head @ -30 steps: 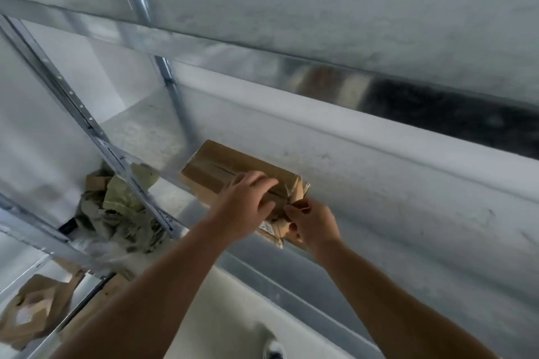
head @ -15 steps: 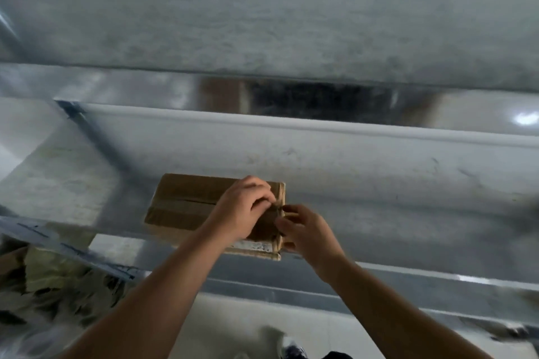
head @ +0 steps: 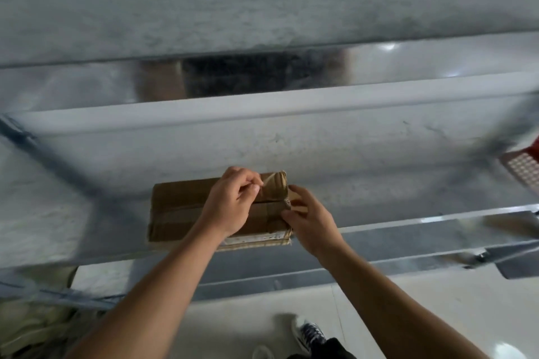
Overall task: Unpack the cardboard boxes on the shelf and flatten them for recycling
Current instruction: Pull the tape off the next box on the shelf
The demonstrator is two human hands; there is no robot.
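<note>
Left hand [head: 230,208] pinches; right hand [head: 310,223], just beside it, grips.

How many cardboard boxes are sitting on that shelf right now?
1: the taped cardboard box lies near the front edge of the shelf, mid-frame. Others may be out of view.

shelving [head: 379,172]: grey boards, shiny metal rails | floor [head: 393,315]: pale, glossy

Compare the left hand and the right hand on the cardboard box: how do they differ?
The left hand lies over the top of the cardboard box; the right hand is at its right end. The left hand pinches a lifted strip of tape; the right hand's thumb and fingers grip the box end. Both touch the same box.
</note>
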